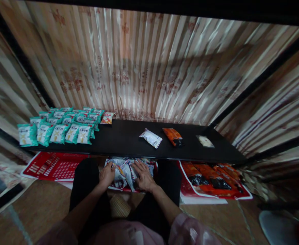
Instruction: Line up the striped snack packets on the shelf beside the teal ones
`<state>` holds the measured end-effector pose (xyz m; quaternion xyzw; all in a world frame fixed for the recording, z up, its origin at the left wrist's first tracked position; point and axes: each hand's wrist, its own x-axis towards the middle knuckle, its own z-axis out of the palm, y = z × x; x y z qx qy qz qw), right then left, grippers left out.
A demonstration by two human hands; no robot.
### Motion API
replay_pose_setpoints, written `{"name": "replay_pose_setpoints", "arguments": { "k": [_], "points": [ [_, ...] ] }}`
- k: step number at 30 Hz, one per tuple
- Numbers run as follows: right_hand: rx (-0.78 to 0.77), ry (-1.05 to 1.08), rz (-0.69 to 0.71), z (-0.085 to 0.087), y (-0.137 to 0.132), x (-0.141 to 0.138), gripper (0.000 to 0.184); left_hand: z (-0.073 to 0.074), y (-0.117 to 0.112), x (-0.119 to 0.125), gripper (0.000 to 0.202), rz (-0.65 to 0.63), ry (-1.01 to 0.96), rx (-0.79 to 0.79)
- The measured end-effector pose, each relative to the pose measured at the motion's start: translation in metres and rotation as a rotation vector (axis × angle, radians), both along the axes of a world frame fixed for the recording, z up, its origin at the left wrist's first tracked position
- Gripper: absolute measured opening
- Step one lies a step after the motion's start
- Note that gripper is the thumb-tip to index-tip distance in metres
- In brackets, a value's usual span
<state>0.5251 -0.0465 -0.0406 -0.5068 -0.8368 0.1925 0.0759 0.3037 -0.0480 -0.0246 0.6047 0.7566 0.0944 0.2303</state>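
Note:
Between my knees, below the black shelf's front edge, sits a pile of white snack bags [125, 172] with striped ends. My left hand [107, 175] is at the pile's left side, its fingers closed on the edge of a snack bag. Laid over the right part of the same pile is my right hand [143, 176], fingers stretched out and touching the bags. One white snack bag [151, 137] of similar look lies alone on the shelf above.
On the black shelf [124, 139], rows of teal snack bags [59, 133] stand at left beside a red-and-white bag [107, 118]. An orange bag [173, 136] and a small clear packet [205, 141] lie rightward. Below are a red basket [54, 166] and orange bags [212, 177] in another.

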Motion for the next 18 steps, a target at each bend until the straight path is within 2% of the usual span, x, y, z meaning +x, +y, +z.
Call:
{"name": "replay_pose_setpoints", "arguments": {
  "k": [3,5,13,18],
  "points": [
    [0.084,0.136,0.046,0.007,0.001,-0.007,0.056,0.007,0.010,-0.009,0.022,0.046,-0.082,0.029],
    [0.084,0.208,0.032,0.009,0.002,-0.013,0.051,0.008,0.015,-0.013,0.019,0.090,-0.166,0.044],
    [-0.027,0.487,-0.116,0.014,0.013,-0.050,0.051,0.000,0.029,-0.013,0.022,0.200,-0.336,0.053],
    [-0.167,0.654,-0.177,0.022,0.018,-0.060,0.048,-0.004,0.038,-0.008,0.020,0.258,-0.412,0.080]
  ]
}}
